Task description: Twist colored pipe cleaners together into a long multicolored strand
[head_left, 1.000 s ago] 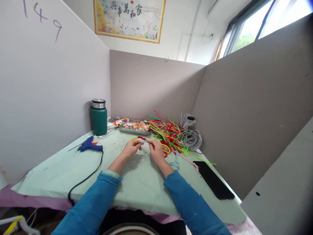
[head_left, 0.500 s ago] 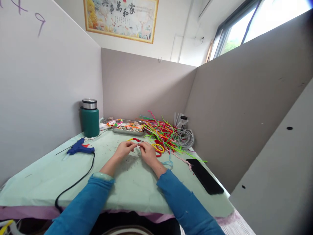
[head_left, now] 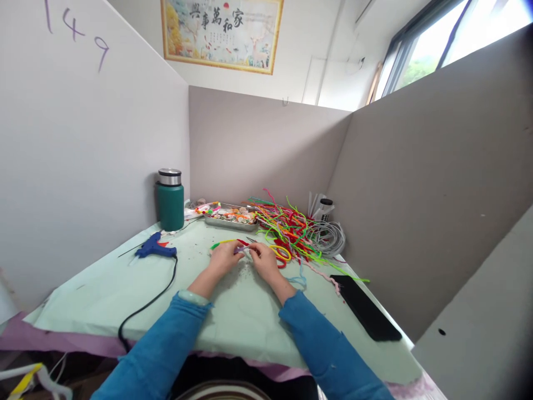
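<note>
Over the middle of the table, my left hand (head_left: 224,260) and my right hand (head_left: 265,262) are close together, fingertips pinched. Between them shows a small strip of purple pipe cleaner (head_left: 240,250), partly hidden by the fingers. Just behind my left hand lies a fuzzy strip in green, yellow and red (head_left: 227,241); I cannot tell whether it joins the purple piece. Scissors with red and yellow handles (head_left: 281,255) lie right beside my right hand, their blades pointing left behind the fingers. A light blue strand (head_left: 298,279) rests near my right wrist.
A blue glue gun (head_left: 156,246) with a black cord lies left, before a green bottle (head_left: 170,205). At the back are a metal tray (head_left: 231,224) of small pieces, a heap of pipe cleaners (head_left: 287,222) and coiled grey wire (head_left: 332,239). A black flat object (head_left: 366,308) lies right.
The view has shifted, so everything sits farther right. My hands have parted slightly, and the purple piece and the strip's green end now show.
</note>
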Action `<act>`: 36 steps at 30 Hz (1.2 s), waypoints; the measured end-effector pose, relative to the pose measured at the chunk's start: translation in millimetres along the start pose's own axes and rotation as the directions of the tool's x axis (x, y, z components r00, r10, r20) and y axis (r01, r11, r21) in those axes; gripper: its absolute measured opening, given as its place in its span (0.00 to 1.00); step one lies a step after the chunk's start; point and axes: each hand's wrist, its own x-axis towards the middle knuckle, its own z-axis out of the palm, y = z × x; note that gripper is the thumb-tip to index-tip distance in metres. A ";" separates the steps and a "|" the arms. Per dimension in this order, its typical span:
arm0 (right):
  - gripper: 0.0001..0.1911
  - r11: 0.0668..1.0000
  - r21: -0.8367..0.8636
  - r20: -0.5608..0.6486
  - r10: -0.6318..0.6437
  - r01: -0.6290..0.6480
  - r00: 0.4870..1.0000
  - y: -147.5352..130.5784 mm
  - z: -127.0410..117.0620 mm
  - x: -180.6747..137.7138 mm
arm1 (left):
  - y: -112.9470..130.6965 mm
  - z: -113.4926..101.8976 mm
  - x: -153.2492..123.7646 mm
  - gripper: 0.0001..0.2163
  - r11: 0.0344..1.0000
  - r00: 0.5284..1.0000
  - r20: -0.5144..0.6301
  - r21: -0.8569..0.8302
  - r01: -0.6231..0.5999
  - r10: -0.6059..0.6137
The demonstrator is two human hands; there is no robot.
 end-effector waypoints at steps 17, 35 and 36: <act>0.08 0.993 -0.101 0.085 0.068 -0.059 0.994 -12.5 -5.3 2.4 | 2.5 -1.6 0.4 0.15 0.980 0.998 0.058 0.194 -0.047 0.036; 0.15 0.262 -0.886 0.025 0.851 -0.383 0.524 100.0 -216.9 -0.5 | -3.4 2.0 4.0 0.14 0.999 0.995 0.095 -0.035 -0.037 0.040; 0.16 0.269 -0.886 0.026 0.841 -0.377 0.540 107.2 -214.4 -3.2 | -4.3 3.3 4.8 0.14 0.998 0.994 0.099 -0.057 -0.039 0.045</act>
